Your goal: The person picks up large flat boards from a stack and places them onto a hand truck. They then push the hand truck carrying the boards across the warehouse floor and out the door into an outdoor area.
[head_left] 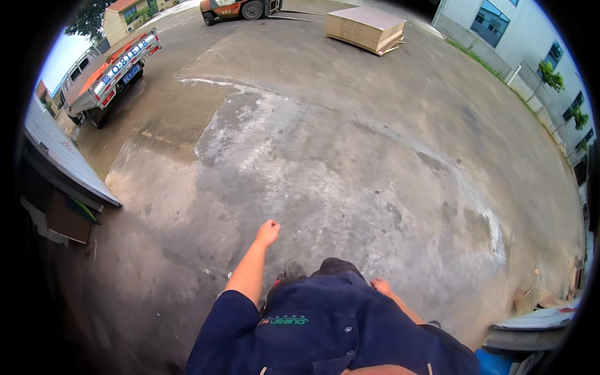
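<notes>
Both hands carry nothing. The left hand (269, 232) swings forward, its grip curled into a loose fist; the right hand (380, 286) hangs by the hip, its grip unclear. Beneath them lies hard, rough concrete ground (350, 156); far ahead sits a stack of boards (365, 28), likely heavy and stiff, best gripped at the edges.

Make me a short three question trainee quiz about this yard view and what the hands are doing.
1. True or false: the left hand holds a tool.
2. What lies stacked at the far end of the concrete yard? A) flat boards B) tyres C) barrels
3. Fill in: the right hand sits close beside the person's dark blue ____.

Key: 1 false, it is loosely closed on nothing visible. 2 A, the board stack. 3 shirt.
</notes>
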`<state>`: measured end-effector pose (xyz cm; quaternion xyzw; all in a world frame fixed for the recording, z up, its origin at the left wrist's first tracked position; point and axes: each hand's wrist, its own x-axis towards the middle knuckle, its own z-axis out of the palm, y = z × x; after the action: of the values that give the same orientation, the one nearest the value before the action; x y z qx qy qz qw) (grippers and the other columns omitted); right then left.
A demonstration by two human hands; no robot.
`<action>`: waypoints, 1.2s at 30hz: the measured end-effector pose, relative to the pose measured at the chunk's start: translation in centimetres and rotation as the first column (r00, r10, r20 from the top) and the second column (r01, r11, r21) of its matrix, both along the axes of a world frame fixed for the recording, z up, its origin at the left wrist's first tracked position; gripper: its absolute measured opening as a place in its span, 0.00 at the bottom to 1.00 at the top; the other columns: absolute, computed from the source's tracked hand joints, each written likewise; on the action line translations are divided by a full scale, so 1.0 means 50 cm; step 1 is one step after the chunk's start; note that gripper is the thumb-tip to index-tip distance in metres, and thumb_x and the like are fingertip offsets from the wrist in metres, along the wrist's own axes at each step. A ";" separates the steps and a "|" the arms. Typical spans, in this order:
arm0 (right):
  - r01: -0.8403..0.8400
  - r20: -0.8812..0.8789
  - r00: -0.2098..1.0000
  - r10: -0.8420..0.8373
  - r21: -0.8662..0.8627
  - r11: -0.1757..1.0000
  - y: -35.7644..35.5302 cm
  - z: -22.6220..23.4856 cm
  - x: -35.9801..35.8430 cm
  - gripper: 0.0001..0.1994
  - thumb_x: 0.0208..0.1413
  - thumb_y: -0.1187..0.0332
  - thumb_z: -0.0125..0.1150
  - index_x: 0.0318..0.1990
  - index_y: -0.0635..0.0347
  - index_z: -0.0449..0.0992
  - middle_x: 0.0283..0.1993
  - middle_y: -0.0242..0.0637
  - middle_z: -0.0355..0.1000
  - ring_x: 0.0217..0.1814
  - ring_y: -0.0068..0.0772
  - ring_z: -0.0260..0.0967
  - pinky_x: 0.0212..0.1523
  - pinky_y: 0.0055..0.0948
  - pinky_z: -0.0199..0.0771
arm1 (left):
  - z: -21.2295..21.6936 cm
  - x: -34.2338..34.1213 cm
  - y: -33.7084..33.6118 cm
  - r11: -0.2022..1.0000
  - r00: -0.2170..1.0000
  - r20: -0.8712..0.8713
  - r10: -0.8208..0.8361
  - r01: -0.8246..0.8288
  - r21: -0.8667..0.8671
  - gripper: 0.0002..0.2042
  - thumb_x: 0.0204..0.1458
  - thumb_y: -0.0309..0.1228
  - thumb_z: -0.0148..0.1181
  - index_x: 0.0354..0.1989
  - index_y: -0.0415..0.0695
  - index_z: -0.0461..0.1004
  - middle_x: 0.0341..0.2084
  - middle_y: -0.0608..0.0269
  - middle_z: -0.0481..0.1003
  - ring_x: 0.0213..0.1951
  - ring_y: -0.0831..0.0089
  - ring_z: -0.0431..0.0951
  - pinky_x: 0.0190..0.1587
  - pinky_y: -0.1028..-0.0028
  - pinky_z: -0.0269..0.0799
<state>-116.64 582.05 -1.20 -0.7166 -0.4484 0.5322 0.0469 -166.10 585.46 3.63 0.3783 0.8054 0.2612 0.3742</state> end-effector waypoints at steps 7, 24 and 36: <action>0.023 0.061 0.998 -0.025 0.033 0.999 0.167 0.034 -0.116 0.13 0.48 0.64 0.52 0.36 0.64 0.75 0.35 0.42 0.74 0.38 0.39 0.70 0.40 0.34 0.68 | 0.048 -0.045 0.307 0.973 0.960 0.207 -0.189 0.154 0.174 0.15 0.49 0.39 0.50 0.38 0.40 0.71 0.33 0.54 0.75 0.37 0.61 0.74 0.41 0.68 0.68; 0.173 -0.146 0.971 -0.191 -0.132 0.976 0.861 -0.082 -0.311 0.12 0.51 0.65 0.49 0.40 0.62 0.68 0.25 0.40 0.68 0.21 0.30 0.66 0.19 0.29 0.66 | -0.261 -0.224 0.141 0.935 0.986 0.168 0.009 0.051 -0.351 0.13 0.47 0.33 0.50 0.36 0.36 0.71 0.28 0.55 0.74 0.27 0.67 0.73 0.29 0.66 0.67; -0.005 -0.068 0.998 0.012 0.115 0.993 1.184 -0.217 -0.450 0.12 0.48 0.65 0.51 0.37 0.62 0.74 0.30 0.40 0.74 0.31 0.33 0.71 0.29 0.30 0.69 | -0.293 -0.456 0.744 0.845 0.827 0.367 0.426 -0.219 -0.487 0.13 0.49 0.37 0.49 0.38 0.41 0.67 0.27 0.59 0.73 0.21 0.70 0.71 0.22 0.70 0.63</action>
<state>-139.16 641.25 -12.07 -0.6922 -0.4794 0.5300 0.1008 -188.93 622.65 -11.01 0.0692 0.7831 0.2224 0.5767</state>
